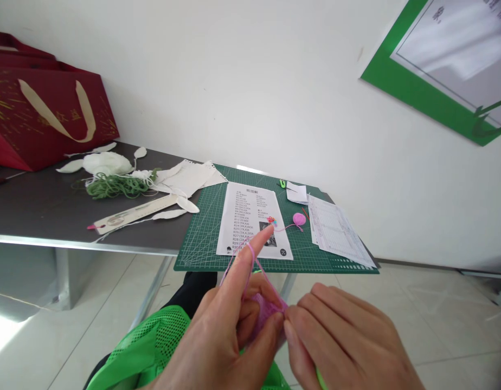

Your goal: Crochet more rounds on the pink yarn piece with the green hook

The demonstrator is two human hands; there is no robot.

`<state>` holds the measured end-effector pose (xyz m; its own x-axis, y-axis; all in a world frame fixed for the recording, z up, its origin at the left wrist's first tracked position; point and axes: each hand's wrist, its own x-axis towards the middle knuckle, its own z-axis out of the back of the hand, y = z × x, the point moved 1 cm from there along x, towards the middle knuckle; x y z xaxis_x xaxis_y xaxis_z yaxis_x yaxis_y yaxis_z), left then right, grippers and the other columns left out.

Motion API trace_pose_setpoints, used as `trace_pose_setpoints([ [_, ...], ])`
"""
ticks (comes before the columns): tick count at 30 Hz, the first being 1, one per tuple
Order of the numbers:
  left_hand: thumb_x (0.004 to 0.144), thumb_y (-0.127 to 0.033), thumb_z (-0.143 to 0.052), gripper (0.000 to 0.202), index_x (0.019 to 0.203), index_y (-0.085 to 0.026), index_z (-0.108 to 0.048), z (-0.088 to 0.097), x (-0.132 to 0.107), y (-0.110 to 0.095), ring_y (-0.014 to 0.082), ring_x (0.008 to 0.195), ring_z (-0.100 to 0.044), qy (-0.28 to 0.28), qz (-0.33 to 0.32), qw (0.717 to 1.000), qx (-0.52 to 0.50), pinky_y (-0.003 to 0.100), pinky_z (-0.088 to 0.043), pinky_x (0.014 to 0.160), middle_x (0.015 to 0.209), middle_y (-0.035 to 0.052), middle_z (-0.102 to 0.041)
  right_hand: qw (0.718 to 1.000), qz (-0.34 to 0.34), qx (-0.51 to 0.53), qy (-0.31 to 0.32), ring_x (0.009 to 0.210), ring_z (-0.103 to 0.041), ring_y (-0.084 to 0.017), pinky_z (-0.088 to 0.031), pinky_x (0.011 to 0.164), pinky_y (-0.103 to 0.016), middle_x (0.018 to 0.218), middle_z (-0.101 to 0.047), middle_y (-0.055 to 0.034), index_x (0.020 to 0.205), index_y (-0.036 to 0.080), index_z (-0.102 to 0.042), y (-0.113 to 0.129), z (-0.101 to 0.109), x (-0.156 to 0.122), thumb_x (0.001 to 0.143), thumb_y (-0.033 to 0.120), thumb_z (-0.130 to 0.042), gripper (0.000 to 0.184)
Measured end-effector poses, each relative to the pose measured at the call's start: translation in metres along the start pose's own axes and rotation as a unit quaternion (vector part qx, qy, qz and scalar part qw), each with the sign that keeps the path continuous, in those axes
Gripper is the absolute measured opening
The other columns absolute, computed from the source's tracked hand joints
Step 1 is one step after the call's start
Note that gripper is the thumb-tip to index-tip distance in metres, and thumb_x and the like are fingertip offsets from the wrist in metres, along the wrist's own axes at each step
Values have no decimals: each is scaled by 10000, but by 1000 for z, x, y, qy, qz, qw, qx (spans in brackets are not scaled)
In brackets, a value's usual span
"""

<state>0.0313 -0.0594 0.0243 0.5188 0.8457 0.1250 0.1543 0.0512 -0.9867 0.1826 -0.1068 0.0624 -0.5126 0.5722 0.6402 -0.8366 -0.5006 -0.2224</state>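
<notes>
My left hand [230, 319] is closed around a small piece of pink crochet work [263, 314], pinched between thumb and fingers. Its index finger points up with pink yarn [252, 250] looped over it, and the strand runs down to the work. Against the work's right edge, my right hand [340, 330] is closed on a crochet hook; only a bit of its green handle [321, 379] shows below, and the tip is hidden. On the mat beyond lies a pink yarn ball [299, 219] with a loose strand.
A green cutting mat [201, 238] carries a printed pattern sheet [230, 216], small coloured markers [271, 220] and more papers [335, 227]. On the dark table [161, 154] at left are green yarn [116, 186], white leaf-shaped pieces [169, 214] and a red gift bag [71, 103]. A white wall stands behind.
</notes>
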Motion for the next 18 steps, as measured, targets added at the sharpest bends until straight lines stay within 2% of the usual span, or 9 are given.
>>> trace_pose_setpoints([
  [2, 995, -229, -573, 732, 1595, -464, -223, -2, 0, 0, 88, 533, -331, -15, 13, 1000, 1, 251, -273, 505, 811, -49, -612, 1000, -11, 16, 4, 627, -598, -143, -513, 655, -311, 661, -661, -6, 761, 172, -615, -1, -9, 1, 924, 66, -535, 211],
  [4, 964, -243, -634, 810, 1614, -415, -183, -4, 1, -2, 85, 528, -340, -43, 36, 998, -19, 249, -295, 518, 792, -49, -618, 999, -30, 36, -19, 615, -544, -142, -505, 656, -310, 628, -597, 2, 731, 177, -566, -1, -18, 0, 892, 47, -564, 207],
  [7, 896, -246, -736, 927, 1618, -379, -170, -9, 2, -7, 80, 541, -323, -94, 70, 990, -72, 232, -300, 529, 768, -56, -613, 992, -85, 52, -79, 581, -442, -125, -441, 590, -296, 594, -467, 24, 701, 200, -467, 4, -35, -4, 898, 17, -513, 273],
  [10, 861, -238, -777, 941, 1601, -384, -214, -10, 3, -8, 70, 552, -299, -109, 95, 979, -141, 212, -287, 535, 781, -58, -615, 977, -139, 69, -146, 607, -419, -120, -392, 562, -283, 649, -438, 22, 769, 195, -453, 8, -48, -10, 949, 37, -451, 240],
  [13, 839, -235, -804, 953, 1598, -355, -239, -6, 5, -4, 67, 558, -277, -83, 111, 967, -212, 209, -296, 553, 713, -80, -550, 969, -138, 93, -185, 622, -442, -109, -405, 570, -264, 682, -440, 25, 832, 184, -460, 9, -52, -13, 1012, 115, -410, 200],
  [16, 823, -261, -835, 984, 1608, -327, -247, 1, 8, 3, 79, 562, -262, -26, 131, 959, -249, 219, -296, 562, 615, -106, -431, 968, -115, 119, -187, 630, -479, -101, -440, 580, -243, 681, -457, 27, 856, 180, -467, 6, -48, -11, 1050, 190, -391, 209],
  [18, 802, -279, -855, 1017, 1615, -329, -245, 6, 9, 7, 82, 576, -315, 10, 147, 953, -263, 227, -310, 570, 678, -70, -514, 968, -106, 133, -183, 633, -499, -100, -468, 590, -237, 679, -475, 25, 869, 178, -475, 4, -43, -10, 1059, 216, -390, 211],
])
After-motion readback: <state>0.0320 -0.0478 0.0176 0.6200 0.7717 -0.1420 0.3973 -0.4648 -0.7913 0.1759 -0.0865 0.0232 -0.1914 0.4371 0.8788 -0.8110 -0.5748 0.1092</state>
